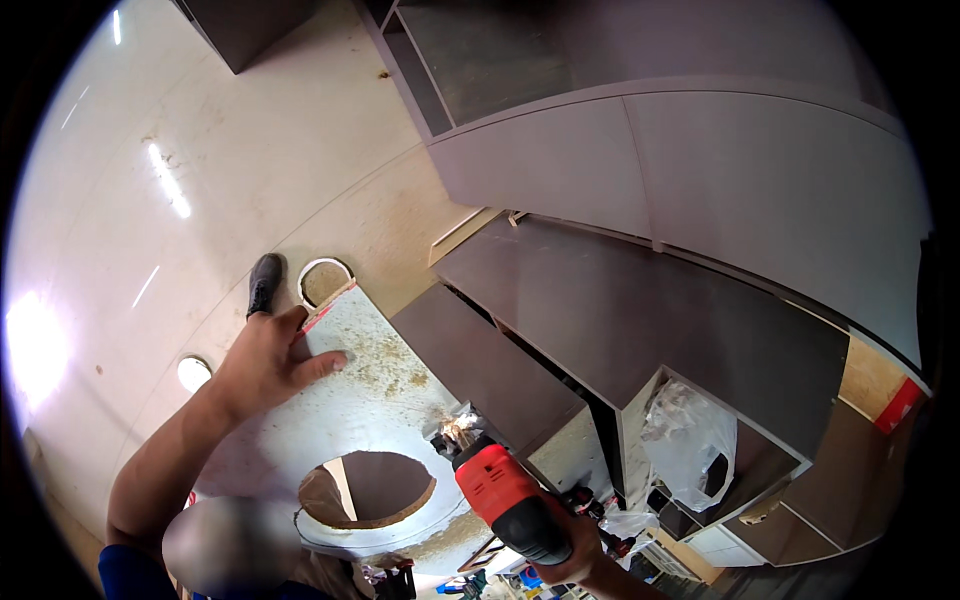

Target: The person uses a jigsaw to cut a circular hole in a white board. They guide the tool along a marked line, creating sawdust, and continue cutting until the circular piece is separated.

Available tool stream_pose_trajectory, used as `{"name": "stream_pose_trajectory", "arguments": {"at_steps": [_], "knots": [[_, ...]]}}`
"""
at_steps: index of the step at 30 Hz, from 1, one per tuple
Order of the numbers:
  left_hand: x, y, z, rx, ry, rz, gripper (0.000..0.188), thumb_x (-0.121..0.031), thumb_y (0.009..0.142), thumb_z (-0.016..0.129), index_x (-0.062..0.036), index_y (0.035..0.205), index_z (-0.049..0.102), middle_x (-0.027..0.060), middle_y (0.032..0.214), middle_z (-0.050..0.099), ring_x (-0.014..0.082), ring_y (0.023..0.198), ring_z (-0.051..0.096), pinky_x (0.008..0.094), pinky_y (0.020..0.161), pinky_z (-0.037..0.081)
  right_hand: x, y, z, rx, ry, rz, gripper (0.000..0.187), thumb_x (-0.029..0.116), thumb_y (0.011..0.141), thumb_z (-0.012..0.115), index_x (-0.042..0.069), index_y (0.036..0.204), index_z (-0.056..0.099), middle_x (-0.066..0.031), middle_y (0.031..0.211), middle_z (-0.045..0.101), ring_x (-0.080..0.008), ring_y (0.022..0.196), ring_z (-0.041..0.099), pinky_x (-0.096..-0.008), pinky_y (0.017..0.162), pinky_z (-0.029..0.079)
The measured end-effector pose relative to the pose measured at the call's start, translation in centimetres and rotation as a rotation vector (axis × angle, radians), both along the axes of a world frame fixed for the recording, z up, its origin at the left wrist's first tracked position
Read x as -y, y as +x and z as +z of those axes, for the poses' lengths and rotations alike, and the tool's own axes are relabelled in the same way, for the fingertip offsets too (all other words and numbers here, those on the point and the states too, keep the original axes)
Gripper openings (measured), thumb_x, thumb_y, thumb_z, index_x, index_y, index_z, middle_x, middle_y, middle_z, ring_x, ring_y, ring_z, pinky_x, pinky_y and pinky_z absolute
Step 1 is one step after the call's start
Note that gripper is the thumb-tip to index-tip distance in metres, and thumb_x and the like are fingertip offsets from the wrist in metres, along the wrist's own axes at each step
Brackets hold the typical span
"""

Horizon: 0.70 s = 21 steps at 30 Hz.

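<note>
My left hand (268,362) grips the edge of a white board (330,410), its thumb flat on top and its fingers curled over the side. Sawdust is scattered over the board's far part. A large oval-looking cutout (385,485) opens through the board nearer to me. In my right hand (580,555) is a red and black jigsaw (500,490), held by its rear end, with bright light glowing at its metal front. That front rests at the board's right edge, right of the cutout. The blade is too small to make out.
Dark grey cabinet panels (640,300) lie to the right, with a plastic bag (690,440) on an open compartment. A white ring (326,282) and a dark shoe (265,285) are on the floor beyond the board. Assorted tools (470,585) lie along the lower edge.
</note>
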<state>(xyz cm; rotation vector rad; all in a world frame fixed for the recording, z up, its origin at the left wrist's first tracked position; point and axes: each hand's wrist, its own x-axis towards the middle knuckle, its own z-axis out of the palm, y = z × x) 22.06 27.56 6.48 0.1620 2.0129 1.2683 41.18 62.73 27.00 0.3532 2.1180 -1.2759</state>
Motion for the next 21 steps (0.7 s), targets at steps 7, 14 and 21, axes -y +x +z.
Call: {"name": "stream_pose_trajectory", "arguments": {"at_steps": [7, 14, 21], "knots": [[0.1, -0.3, 0.2, -0.007, -0.013, -0.010, 0.052, -0.043, 0.082, 0.083, 0.0038, 0.085, 0.060, 0.0176, 0.055, 0.051, 0.0293, 0.049, 0.054, 0.0392, 0.052, 0.044, 0.4, -1.8, 0.4, 0.058, -0.019, 0.037, 0.080, 0.021, 0.074, 0.078, -0.003, 0.144, 0.049, -0.0155, 0.124, 0.067, -0.0235, 0.110, 0.066, -0.0354, 0.100, 0.049], [-0.3, -0.8, 0.8, 0.012, -0.052, -0.022, 0.051, -0.041, 0.082, 0.083, 0.0039, 0.081, 0.059, 0.0196, 0.058, 0.054, 0.0375, 0.053, 0.057, 0.0429, 0.055, 0.047, 1.1, -3.9, 1.5, 0.093, 0.081, 0.128, 0.084, 0.028, 0.076, 0.077, 0.003, 0.150, 0.044, -0.0155, 0.140, 0.059, -0.0269, 0.126, 0.059, -0.0373, 0.109, 0.044], [-0.3, 0.2, -0.2, 0.102, -0.062, 0.033, 0.051, -0.036, 0.078, 0.086, 0.0056, 0.088, 0.057, 0.0181, 0.058, 0.050, 0.0312, 0.051, 0.054, 0.0380, 0.053, 0.045, 0.7, -5.1, -1.0, 0.253, -0.087, -0.016, 0.083, 0.029, 0.080, 0.074, 0.005, 0.152, 0.041, -0.0161, 0.146, 0.055, -0.0285, 0.131, 0.057, -0.0377, 0.112, 0.043]]}}
